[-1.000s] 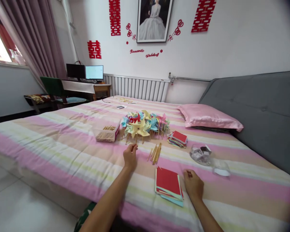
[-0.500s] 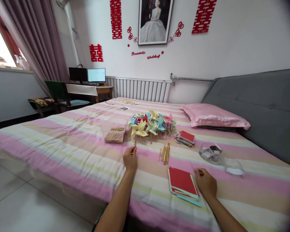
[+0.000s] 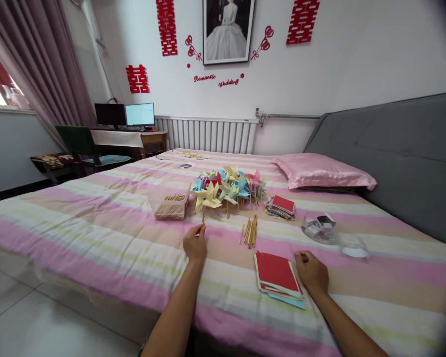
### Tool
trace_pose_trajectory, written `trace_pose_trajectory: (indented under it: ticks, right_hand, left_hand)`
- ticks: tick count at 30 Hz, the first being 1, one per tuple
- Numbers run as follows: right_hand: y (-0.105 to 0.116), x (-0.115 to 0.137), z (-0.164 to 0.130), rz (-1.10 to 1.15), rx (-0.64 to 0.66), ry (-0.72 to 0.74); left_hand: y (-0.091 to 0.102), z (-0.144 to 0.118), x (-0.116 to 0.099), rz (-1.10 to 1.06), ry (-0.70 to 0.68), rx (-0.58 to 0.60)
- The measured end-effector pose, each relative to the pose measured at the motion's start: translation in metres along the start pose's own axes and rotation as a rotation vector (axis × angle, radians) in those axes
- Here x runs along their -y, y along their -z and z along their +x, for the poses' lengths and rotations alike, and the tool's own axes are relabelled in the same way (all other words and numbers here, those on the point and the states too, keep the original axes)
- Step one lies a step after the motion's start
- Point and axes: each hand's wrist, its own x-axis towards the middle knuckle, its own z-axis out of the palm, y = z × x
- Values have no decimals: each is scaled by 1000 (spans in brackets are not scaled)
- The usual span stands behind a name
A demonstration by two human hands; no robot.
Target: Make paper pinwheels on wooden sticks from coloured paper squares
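My left hand [image 3: 195, 244] rests on the striped bed cover and pinches the lower end of a thin wooden stick topped by a yellow paper pinwheel [image 3: 207, 196]. That pinwheel stands at the front of a heap of coloured pinwheels [image 3: 230, 184]. My right hand [image 3: 312, 273] lies loosely curled on the cover, holding nothing, just right of a stack of paper squares [image 3: 278, 278] with a red sheet on top. A few loose wooden sticks [image 3: 250, 231] lie between the two hands, farther back.
A small open box of sticks [image 3: 171, 208] sits left of the heap. A second pile of coloured paper [image 3: 281, 207], a clear container with folded bits [image 3: 315, 227] and its lid [image 3: 352, 246] lie to the right. A pink pillow [image 3: 321, 171] and grey headboard [image 3: 405, 148] are beyond.
My left hand has drawn slightly back toward me while keeping hold of the stick. My right hand has stayed by the red-topped stack. The view has shifted a little.
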Motion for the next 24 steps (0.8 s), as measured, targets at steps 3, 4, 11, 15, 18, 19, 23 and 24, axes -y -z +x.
trace_pose_trajectory:
  ticks: [3,4,11,15,18,19,23,24]
  right_hand:
    - [0,0,1,6,-1,0]
    - [0,0,1,7,-1,-1]
    - [0,-1,1,23,-7,-5]
    - [-1,-2,1,26,-5,-3]
    - [-1,-2,2,27,-4,-4]
    - [-1,-2,2,29,-4,-5]
    - [-1,-2,3,34,-12,-6]
    - [-2,-2,3,36,-14,-4]
  left_hand:
    - [-1,0,0,17,13,22]
    - [-2,0,0,23,17,30]
    - [-3,-1,5,86,32,126]
    - [0,-4,7,134,26,172]
    - [3,-8,7,162,9,211]
    - [4,-9,7,169,5,220]
    - [7,-11,6,191,16,226]
    - [7,-10,6,197,19,225]
